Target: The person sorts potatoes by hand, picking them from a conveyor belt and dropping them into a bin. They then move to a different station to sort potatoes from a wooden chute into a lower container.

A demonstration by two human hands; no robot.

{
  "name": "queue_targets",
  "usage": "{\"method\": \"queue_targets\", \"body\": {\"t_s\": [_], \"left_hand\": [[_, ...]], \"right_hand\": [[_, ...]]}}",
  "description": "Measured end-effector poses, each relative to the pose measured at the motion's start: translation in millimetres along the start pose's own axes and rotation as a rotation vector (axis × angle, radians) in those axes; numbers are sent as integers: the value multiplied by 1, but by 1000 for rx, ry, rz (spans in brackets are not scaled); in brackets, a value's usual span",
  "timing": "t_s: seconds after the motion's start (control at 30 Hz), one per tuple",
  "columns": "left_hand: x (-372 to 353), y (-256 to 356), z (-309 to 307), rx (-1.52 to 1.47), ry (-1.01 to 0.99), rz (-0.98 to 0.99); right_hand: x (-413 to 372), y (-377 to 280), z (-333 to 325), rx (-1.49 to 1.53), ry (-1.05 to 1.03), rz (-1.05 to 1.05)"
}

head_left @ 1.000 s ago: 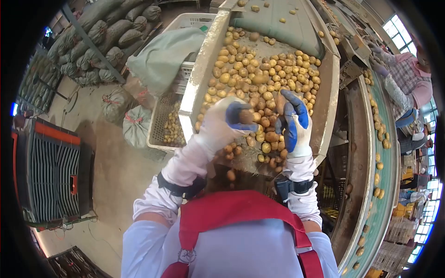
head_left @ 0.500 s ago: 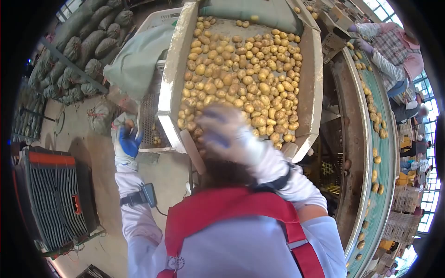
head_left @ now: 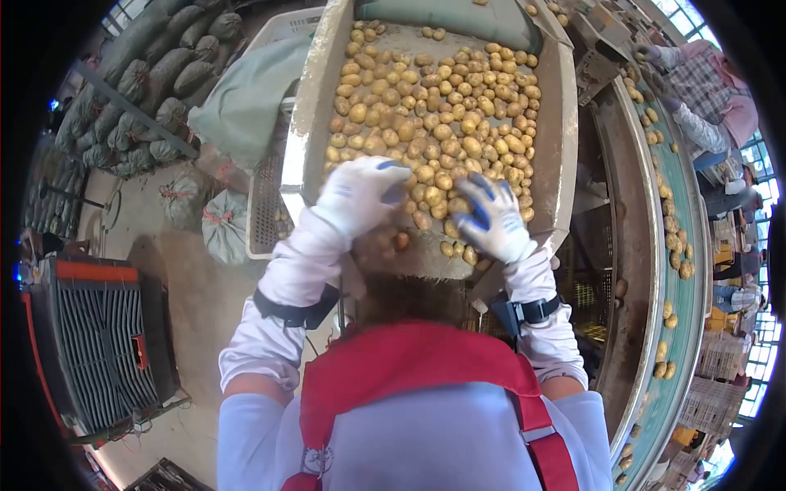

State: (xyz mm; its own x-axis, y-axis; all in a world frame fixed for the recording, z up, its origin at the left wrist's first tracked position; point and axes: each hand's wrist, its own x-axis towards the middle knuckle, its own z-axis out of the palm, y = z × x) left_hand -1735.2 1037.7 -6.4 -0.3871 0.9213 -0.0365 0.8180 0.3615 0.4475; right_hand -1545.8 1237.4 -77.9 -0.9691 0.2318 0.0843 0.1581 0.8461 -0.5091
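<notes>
A pile of small yellow-brown potatoes (head_left: 442, 123) covers most of a sloping metal sorting tray (head_left: 304, 123). At the tray's lower left, my left hand (head_left: 360, 192), in a white glove with blue fingers, is over the near potatoes, its fingers curved and thumb apart. Below it a few potatoes are blurred by motion. My right hand (head_left: 498, 219), gloved alike, lies on the potatoes at the lower right with fingers spread. Neither hand visibly grips a potato. Between them, the near edge of the tray (head_left: 422, 263) shows bare metal.
A perforated white crate (head_left: 264, 213) under a green cloth (head_left: 246, 110) stands left of the tray. Full mesh sacks (head_left: 225, 225) are on the floor. To the right, a green conveyor (head_left: 684, 327) carries potatoes; a co-worker (head_left: 708, 90) stands beside it.
My left hand has come from beside the crate to the potatoes. My right hand has shifted rightward over the tray. Potatoes near the tray's front edge have moved, baring some metal.
</notes>
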Motion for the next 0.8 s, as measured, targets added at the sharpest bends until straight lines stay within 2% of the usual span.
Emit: {"method": "queue_targets", "body": {"t_s": [0.07,0.1,0.13,0.2,0.23,0.3,0.33,0.4,0.47,0.53,0.57,0.6,0.67,0.7,0.73,0.8], "left_hand": [[5,20,36,342,12,-22],[2,18,63,421,28,22],[0,20,81,494,140,69],[-15,30,80,232,-3,59],[-24,33,75,238,-7,47],[-36,37,59,122,-165,147],[-30,36,48,124,-165,143],[-12,27,29,3,111,143],[17,-5,18,92,169,95],[42,-20,30,381,99,-280],[54,-16,29,325,-88,-363],[51,-13,46,350,-107,-314],[44,9,48,447,-202,-263],[35,4,59,528,-182,-158],[25,10,55,517,-243,-74],[-4,14,55,387,-261,9]], "right_hand": [[-15,-22,3,-285,-36,-109],[-17,-22,9,-294,-22,-82],[-21,-21,13,-307,-5,-58],[-28,-16,13,-278,-6,-38],[-34,-14,10,-222,-38,-65],[-37,-11,-5,-90,-58,-167],[-31,-5,-15,-87,-58,-170],[-14,8,-32,317,-129,-77],[12,25,-41,298,51,-21],[46,56,-25,186,271,38],[59,69,-10,129,164,134],[67,74,-1,71,60,232],[56,59,2,95,5,129],[51,66,7,260,-106,41],[39,61,0,225,-71,-87],[12,43,-50,361,-16,69]]}}
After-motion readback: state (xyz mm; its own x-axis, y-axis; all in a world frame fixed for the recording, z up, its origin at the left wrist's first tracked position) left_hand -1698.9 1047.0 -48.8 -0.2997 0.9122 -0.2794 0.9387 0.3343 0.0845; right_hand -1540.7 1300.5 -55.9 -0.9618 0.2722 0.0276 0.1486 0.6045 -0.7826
